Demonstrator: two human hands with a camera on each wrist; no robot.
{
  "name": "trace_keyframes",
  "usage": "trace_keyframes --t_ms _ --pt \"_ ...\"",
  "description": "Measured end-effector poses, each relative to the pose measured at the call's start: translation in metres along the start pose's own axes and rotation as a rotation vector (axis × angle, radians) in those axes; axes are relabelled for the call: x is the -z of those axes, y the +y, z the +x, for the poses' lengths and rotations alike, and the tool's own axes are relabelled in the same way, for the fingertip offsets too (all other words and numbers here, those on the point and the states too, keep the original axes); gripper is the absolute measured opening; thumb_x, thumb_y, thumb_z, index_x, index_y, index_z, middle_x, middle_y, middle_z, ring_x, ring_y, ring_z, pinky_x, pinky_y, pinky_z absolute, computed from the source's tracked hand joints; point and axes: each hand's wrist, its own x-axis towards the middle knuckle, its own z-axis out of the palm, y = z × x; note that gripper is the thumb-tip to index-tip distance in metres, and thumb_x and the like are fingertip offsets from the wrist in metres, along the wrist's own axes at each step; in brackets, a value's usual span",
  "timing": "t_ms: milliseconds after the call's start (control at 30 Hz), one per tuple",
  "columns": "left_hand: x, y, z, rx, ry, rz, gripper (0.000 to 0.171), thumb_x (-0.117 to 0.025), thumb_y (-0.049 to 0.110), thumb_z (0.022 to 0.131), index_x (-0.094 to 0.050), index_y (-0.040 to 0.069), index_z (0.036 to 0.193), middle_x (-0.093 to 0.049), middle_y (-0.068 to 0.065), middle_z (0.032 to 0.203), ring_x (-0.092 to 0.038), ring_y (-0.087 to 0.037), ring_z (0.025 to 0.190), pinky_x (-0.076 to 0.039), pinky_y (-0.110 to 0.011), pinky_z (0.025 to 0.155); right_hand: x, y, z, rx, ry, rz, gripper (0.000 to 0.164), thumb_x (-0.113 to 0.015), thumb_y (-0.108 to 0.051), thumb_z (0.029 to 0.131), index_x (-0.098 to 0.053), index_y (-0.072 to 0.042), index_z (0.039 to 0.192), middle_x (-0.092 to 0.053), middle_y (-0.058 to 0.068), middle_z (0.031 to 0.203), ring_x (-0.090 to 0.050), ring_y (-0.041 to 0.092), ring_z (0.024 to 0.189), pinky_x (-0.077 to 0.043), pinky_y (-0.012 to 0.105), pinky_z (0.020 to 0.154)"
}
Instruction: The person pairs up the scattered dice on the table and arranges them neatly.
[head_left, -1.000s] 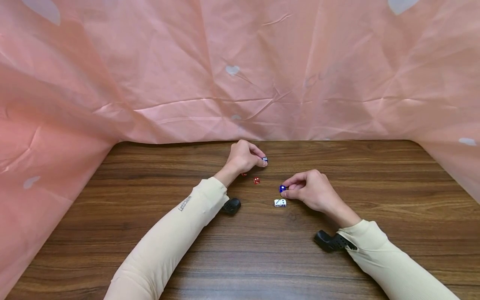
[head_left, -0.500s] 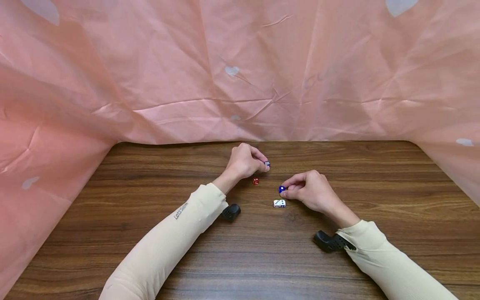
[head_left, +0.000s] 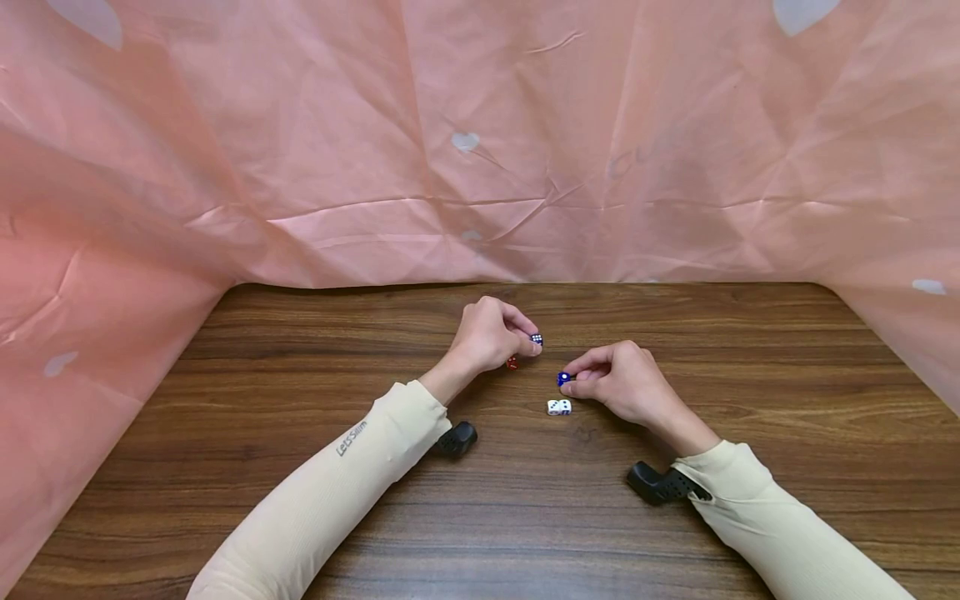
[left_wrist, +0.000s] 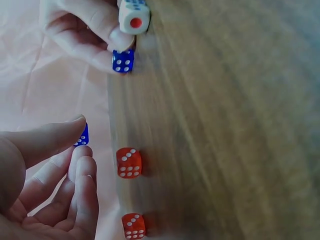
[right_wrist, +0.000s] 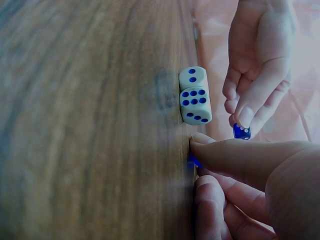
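A translucent blue cube die with white pips point(head_left: 536, 339) is pinched between the thumb and fingers of a person's left hand point(head_left: 491, 331), held above a brown wood-grain worktop point(head_left: 525, 517), while a second blue cube die, a single white pip uppermost point(head_left: 563, 378), is gripped the same way by the right hand point(head_left: 626, 383), low at the surface. Just beside the right hand, on the side nearer the person, two white cube dice with blue pips point(head_left: 553, 407) are set side by side, touching. Two translucent red cube dice with white pips point(left_wrist: 129, 163) are seen standing apart on the worktop near the left hand, by which one is partly covered in the head view. The scene is backed by pink fabric printed with pale hearts point(head_left: 525, 100). Both arms are covered by cream sleeves point(head_left: 322, 483).
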Motion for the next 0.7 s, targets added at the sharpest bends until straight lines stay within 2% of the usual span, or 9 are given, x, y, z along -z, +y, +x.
trace_keyframes --t_ms 133,200,333,467,700 --pt "-0.003 0.000 -0.004 0.000 -0.021 -0.052 0.015 -0.094 0.017 0.079 -0.085 0.016 0.091 -0.080 0.001 0.074 -0.074 -0.022 0.062 -0.051 -0.023 0.053 0.000 0.000 0.000 0.001 -0.001 0.003 0.018 -0.089 -0.033 0.083 -0.085 -0.020 0.096 -0.077 -0.009 0.077 -0.066 0.006 0.073 -0.048 0.027 0.068" --pt "-0.004 0.000 -0.006 -0.003 -0.023 -0.059 0.015 -0.094 0.016 0.079 -0.085 0.016 0.090 -0.080 0.002 0.075 -0.072 -0.018 0.061 -0.052 -0.023 0.053 0.000 0.000 0.000 0.002 -0.001 0.002 0.018 -0.089 -0.033 0.084 -0.085 -0.020 0.096 -0.077 -0.009 0.077 -0.066 0.006 0.073 -0.048 0.027 0.068" --pt "-0.006 0.001 -0.009 -0.023 -0.014 -0.029 0.014 -0.094 0.019 0.079 -0.085 0.018 0.089 -0.082 0.004 0.078 -0.069 -0.007 0.072 -0.052 -0.022 0.066 0.001 0.000 0.000 0.002 -0.002 -0.001 0.018 -0.089 -0.033 0.084 -0.085 -0.020 0.096 -0.077 -0.008 0.077 -0.066 0.006 0.074 -0.048 0.027 0.069" --pt "-0.009 0.002 -0.011 -0.037 -0.008 0.009 0.014 -0.095 0.021 0.079 -0.086 0.020 0.089 -0.082 0.006 0.080 -0.071 -0.007 0.085 -0.054 -0.025 0.078 0.001 0.000 0.000 0.002 -0.002 -0.001 0.018 -0.089 -0.032 0.084 -0.085 -0.020 0.096 -0.077 -0.008 0.077 -0.066 0.006 0.074 -0.048 0.027 0.069" --pt "-0.014 0.003 -0.015 -0.034 -0.013 0.030 0.014 -0.095 0.023 0.078 -0.086 0.021 0.089 -0.082 0.008 0.079 -0.072 -0.008 0.088 -0.054 -0.027 0.081 0.001 0.000 0.000 0.000 -0.002 -0.004 0.018 -0.089 -0.032 0.083 -0.085 -0.020 0.097 -0.078 -0.008 0.077 -0.066 0.007 0.074 -0.049 0.029 0.070"
